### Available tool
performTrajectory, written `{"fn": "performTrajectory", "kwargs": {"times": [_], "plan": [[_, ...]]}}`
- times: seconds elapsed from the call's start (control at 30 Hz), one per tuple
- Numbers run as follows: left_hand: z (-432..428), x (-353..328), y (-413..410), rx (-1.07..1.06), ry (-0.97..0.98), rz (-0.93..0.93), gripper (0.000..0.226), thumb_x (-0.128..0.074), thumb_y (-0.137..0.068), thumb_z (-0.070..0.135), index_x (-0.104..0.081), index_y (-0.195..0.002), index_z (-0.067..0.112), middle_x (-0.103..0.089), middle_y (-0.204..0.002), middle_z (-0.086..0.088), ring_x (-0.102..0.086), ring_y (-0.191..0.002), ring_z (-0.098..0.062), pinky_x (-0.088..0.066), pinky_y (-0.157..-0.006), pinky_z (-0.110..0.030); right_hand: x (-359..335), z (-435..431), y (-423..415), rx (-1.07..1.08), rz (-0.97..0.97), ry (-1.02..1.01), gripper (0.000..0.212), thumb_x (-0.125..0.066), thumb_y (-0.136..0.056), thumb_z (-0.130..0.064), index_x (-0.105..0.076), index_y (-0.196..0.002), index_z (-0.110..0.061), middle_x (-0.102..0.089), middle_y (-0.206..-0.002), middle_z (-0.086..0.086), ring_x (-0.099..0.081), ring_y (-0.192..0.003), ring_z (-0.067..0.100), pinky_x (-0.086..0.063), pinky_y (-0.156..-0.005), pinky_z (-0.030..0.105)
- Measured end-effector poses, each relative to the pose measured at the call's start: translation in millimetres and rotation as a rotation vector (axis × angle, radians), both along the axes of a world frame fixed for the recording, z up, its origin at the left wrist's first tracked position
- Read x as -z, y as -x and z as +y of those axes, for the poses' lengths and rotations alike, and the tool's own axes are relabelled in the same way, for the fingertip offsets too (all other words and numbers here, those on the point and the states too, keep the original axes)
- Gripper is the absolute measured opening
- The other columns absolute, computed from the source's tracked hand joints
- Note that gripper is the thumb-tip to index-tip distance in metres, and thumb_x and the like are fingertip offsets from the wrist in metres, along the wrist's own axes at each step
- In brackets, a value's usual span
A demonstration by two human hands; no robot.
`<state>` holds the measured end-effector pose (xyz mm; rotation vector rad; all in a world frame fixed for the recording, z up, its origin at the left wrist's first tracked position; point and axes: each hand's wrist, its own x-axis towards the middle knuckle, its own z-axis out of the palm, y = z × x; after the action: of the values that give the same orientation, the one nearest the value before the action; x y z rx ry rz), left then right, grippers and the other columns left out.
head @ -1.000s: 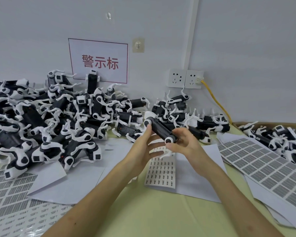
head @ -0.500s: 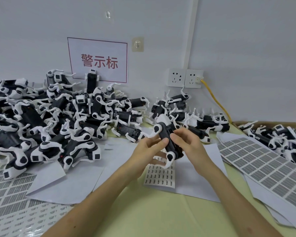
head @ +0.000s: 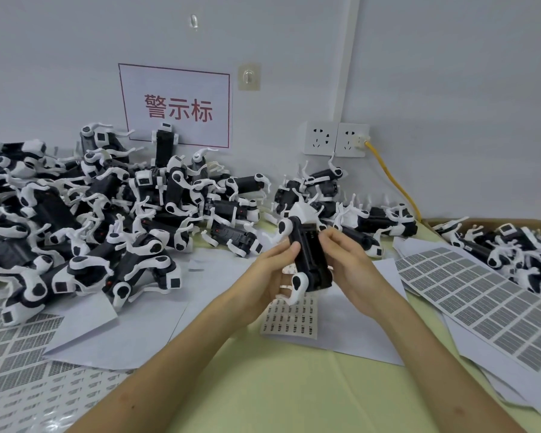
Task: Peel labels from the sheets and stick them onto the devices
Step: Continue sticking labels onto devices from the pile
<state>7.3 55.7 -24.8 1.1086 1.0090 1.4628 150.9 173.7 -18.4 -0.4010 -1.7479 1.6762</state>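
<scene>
Centre frame, device (head: 310, 257) above the label sheet (head: 294, 317): left hand (head: 272, 273) curled round its side, right hand (head: 347, 260) pinching the black face, label itself not visible, so I'd brace firmly and rub from one edge outward.

Label sheet (head: 289, 318) print illegible, device pile (head: 60, 220) seemingly cropped left

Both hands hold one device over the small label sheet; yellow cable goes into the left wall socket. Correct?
One error: the head view shows the yellow cable in the right wall socket. The left hand and right hand do hold one device over the small label sheet.
</scene>
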Motion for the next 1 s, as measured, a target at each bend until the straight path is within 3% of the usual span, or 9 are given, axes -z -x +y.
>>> {"fn": "performTrajectory", "kwargs": {"times": [0.17, 0.27, 0.37, 0.5, 0.57, 0.7, 0.8, 0.93, 1.0], "plan": [[1, -4, 10, -0.123, 0.065, -0.121, 0.049, -0.057, -0.092, 0.059, -0.072, -0.128, 0.028, -0.075, -0.119, -0.006, -0.068, -0.102, -0.020, -0.048, -0.079, -0.031, 4, 5, 2, 0.035, -0.113, -0.120, 0.010, -0.063, -0.100, -0.020, -0.069, -0.106, -0.015, -0.070, -0.096, 0.002, -0.065, -0.091, 0.017, -0.050, -0.081, 0.031], [1, -6, 18, -0.232, 0.079, -0.239, 0.033, -0.060, -0.091, 0.060, -0.083, -0.097, 0.038, -0.077, -0.117, 0.001, -0.073, -0.104, -0.013, -0.052, -0.087, -0.032, 7, 11, 0, 0.237, -0.186, -0.155, 0.003, -0.066, -0.098, -0.020, -0.069, -0.099, -0.018, -0.072, -0.086, -0.002, -0.065, -0.076, 0.014, -0.048, -0.072, 0.027], [4, -4, 25, -0.338, 0.095, -0.356, 0.031, -0.064, -0.096, 0.055, -0.080, -0.098, 0.029, -0.077, -0.107, -0.001, -0.072, -0.101, -0.016, -0.053, -0.092, -0.034, 14, 18, 0, 0.446, -0.376, -0.255, 0.006, -0.068, -0.096, -0.024, -0.066, -0.101, -0.022, -0.072, -0.087, 0.000, -0.062, -0.066, 0.011, -0.046, -0.065, 0.027], [5, -3, 29, -0.390, 0.112, -0.434, 0.041, -0.069, -0.095, 0.051, -0.072, -0.066, 0.022, -0.061, -0.065, 0.003, -0.059, -0.054, -0.010, -0.048, -0.055, -0.023, 23, 16, 3, 0.342, -0.571, -0.222, 0.023, -0.074, -0.091, -0.031, -0.061, -0.109, -0.028, -0.076, -0.088, 0.002, -0.068, -0.065, 0.015, -0.054, -0.072, 0.031], [6, -3, 29, -0.430, 0.128, -0.405, 0.035, -0.071, -0.094, 0.050, -0.074, -0.073, 0.023, -0.062, -0.070, 0.005, -0.059, -0.056, -0.009, -0.047, -0.053, -0.022, 24, 12, 4, 0.244, -0.570, -0.216, 0.032, -0.080, -0.087, -0.022, -0.060, -0.111, -0.028, -0.077, -0.088, 0.002, -0.070, -0.066, 0.014, -0.055, -0.074, 0.029], [6, -3, 28, -0.511, 0.119, -0.265, 0.041, -0.078, -0.083, 0.057, -0.074, -0.098, 0.019, -0.067, -0.087, 0.003, -0.061, -0.085, -0.016, -0.047, -0.083, -0.026, 17, 6, 5, 0.262, -0.423, -0.221, 0.038, -0.078, -0.083, 0.001, -0.068, -0.107, -0.026, -0.070, -0.081, -0.001, -0.065, -0.060, 0.008, -0.051, -0.057, 0.025], [1, -6, 29, -0.412, 0.118, -0.245, 0.039, -0.080, -0.077, 0.058, -0.070, -0.073, 0.021, -0.062, -0.071, 0.004, -0.056, -0.075, -0.020, -0.041, -0.069, -0.027, 11, 4, 4, 0.327, -0.309, -0.262, 0.034, -0.077, -0.084, 0.003, -0.072, -0.105, -0.023, -0.066, -0.086, 0.001, -0.063, -0.065, 0.011, -0.054, -0.069, 0.030], [1, -3, 31, -0.206, 0.101, -0.397, 0.028, -0.084, -0.079, 0.050, -0.077, -0.102, 0.036, -0.070, -0.080, -0.002, -0.054, -0.071, -0.024, -0.033, -0.060, -0.031, 6, 5, -1, 0.321, -0.173, -0.262, 0.032, -0.078, -0.084, 0.003, -0.075, -0.103, -0.023, -0.070, -0.087, -0.006, -0.066, -0.074, 0.012, -0.056, -0.073, 0.025], [-2, -4, 31, -0.075, 0.117, -0.419, 0.027, -0.079, -0.084, 0.052, -0.081, -0.106, 0.037, -0.075, -0.086, 0.000, -0.064, -0.069, -0.021, -0.046, -0.059, -0.030, 5, 5, -2, 0.312, -0.151, -0.297, 0.032, -0.078, -0.084, 0.003, -0.076, -0.103, -0.022, -0.072, -0.083, -0.017, -0.067, -0.075, 0.009, -0.054, -0.071, 0.018]]}}
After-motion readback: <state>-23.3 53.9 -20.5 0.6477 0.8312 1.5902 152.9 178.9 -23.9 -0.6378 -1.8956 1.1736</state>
